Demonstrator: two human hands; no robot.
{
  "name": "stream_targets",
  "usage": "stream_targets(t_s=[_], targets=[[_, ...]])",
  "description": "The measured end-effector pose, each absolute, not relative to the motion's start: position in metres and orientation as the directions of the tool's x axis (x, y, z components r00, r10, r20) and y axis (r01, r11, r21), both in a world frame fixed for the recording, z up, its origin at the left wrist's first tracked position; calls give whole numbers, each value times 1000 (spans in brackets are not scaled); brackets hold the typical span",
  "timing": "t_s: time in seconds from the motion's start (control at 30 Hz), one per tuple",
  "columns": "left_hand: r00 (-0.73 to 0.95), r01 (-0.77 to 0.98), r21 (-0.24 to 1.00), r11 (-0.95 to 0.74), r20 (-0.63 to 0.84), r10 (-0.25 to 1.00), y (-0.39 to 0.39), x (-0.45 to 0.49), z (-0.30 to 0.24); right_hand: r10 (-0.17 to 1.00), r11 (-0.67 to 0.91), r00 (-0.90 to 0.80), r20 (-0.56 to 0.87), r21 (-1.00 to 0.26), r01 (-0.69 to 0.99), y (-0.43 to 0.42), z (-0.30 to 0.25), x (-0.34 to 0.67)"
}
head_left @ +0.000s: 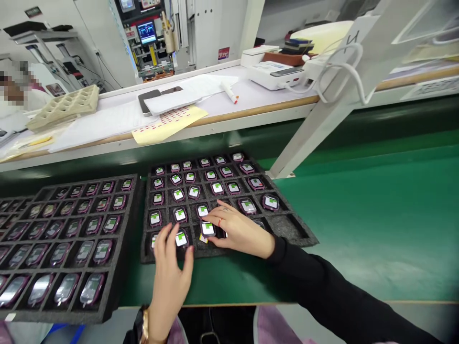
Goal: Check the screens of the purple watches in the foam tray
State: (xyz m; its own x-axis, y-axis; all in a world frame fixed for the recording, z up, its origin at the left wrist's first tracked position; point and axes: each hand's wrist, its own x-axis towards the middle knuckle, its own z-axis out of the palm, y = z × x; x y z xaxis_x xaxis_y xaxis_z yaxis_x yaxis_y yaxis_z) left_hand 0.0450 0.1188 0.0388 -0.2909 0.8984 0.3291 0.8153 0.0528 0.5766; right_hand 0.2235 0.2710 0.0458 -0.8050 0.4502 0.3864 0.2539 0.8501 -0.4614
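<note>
Right hand (239, 228) pinches a watch (208, 229) at the front row of the dark tray (287, 229), left of its palm; left hand (171, 268) arches around the neighbouring watch (181, 238), contact unclear.

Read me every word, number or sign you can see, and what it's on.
"И" or "N", handwritten, unclear which: white post.
Too small or blurred to read: watch screens, monitor, red sign, wall sign, shelf-edge label, papers.

2 hands (170, 272), approx. 29 watches (180, 214) in ctr. tray (291, 230).
</note>
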Motion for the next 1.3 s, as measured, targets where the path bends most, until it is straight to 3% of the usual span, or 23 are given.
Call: stream_targets(t_s=[0.13, 0.27, 0.63, 0.87, 1.07, 1.3], targets=[[-31, 679, 732, -55, 103, 994, 152, 49, 56, 516, 802, -748, 418, -543, 249, 272, 44, 221], [95, 568, 816, -108, 65, 993, 180, 45, 61, 546, 774, -689, 476, -602, 197, 269, 41, 223], [-18, 343, 939, -19, 27, 999, 193, 45, 53, 588, 694, -643, 491, -715, 88, 260, 43, 228], [-105, 59, 997, 46, -40, 994, 190, 43, 56, 674, 353, -661, 330, -930, -104, 256, 46, 225], [-98, -343, 931, 123, -166, 981, 190, 42, 62, 753, 194, -623, 213, -976, -99, 255, 59, 225], [-6, -580, 762, 289, -359, 933, 187, 54, 61, 756, -78, -653, 47, -984, -161, 256, 62, 225]])
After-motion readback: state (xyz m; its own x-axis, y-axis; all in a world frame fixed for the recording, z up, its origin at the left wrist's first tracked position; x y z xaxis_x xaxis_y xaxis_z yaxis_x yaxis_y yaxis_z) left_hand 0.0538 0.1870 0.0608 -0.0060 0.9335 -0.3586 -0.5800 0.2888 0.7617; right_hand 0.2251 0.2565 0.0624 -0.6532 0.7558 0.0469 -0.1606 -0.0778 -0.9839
